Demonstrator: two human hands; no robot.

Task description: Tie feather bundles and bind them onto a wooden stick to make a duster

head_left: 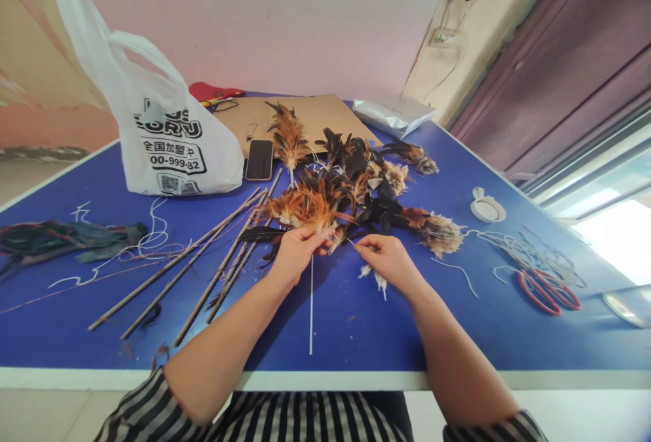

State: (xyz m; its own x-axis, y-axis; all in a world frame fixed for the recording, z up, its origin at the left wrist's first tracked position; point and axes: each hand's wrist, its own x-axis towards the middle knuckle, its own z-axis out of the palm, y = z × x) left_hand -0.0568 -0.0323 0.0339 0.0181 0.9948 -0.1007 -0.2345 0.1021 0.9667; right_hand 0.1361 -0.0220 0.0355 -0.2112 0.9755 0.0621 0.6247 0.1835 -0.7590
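Across a blue tabletop (pixel 376 340), a white plastic carrier bag (pixel 178 150) stands at the upper left of the frame, beside a smartphone (pixel 259 160) and a cardboard sheet (pixel 338 116). Slender sticks (pixel 127 297) fan out at lower left; red-handled scissors (pixel 546 291), a tangle of white string (pixel 534 252) and a tape roll (pixel 487 209) lie at right. Dark feather bunches (pixel 350 157) crowd the space just beyond the hands. At center, the left hand (pixel 302 252) closes thumb and fingers on the base of a rust-orange feather bunch (pixel 305 206), while the right hand (pixel 386 259), fingertips pressed together, pinches a fine white strand (pixel 350 243) just beside it. Below the left hand runs a thin, straight white rod (pixel 311 313); whether it joins the plumes cannot be told. Glossy, pointed black feathers contrast with a bunch (pixel 440 233) ending in fluffy beige down, and a crinkled silver packet (pixel 394 115) gleams at upper right.
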